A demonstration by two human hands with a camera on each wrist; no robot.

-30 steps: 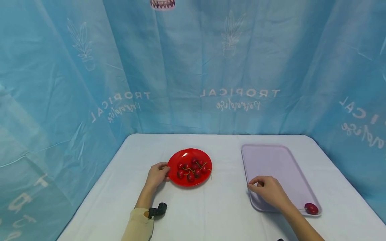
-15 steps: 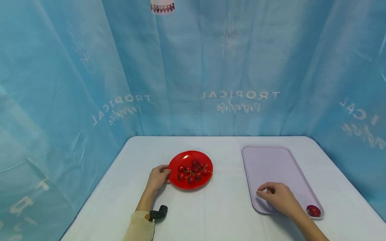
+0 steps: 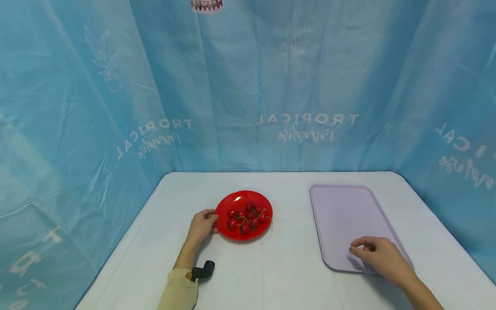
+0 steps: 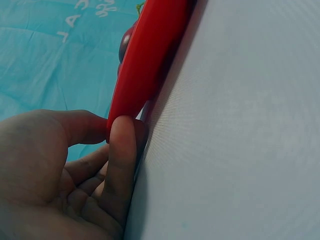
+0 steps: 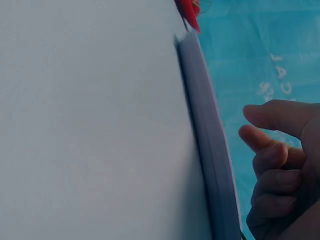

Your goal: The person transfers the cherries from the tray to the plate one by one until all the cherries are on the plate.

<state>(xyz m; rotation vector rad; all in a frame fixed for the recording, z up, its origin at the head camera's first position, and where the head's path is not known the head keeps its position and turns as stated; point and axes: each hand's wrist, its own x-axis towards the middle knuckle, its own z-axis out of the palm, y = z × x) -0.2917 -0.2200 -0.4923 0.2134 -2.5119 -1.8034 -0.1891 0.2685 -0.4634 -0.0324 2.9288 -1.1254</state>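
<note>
My left hand (image 3: 202, 226) pinches the left rim of a round red plate (image 3: 224, 230) between thumb and fingers. In the left wrist view the plate (image 4: 145, 65) is tilted across the picture, with a dark cherry (image 4: 127, 45) showing past its rim. Several red cherries (image 3: 245, 227) with green stems lie on the plate. My right hand (image 3: 381, 254) hovers over the front right of a lilac tray (image 3: 345, 215). In the right wrist view its thumb and index fingertip are a little apart with nothing between them; the other fingers (image 5: 272, 205) are curled.
A white table (image 3: 286, 267) carries both plate and tray, the tray to the right of the plate. Blue printed curtains (image 3: 263, 77) hang behind and at the sides. A black wrist device (image 3: 204, 270) is strapped on the left wrist.
My right hand has moved right across the tray, and its arm now covers the corner where a red cherry was visible. My left hand stays on the plate's rim.
</note>
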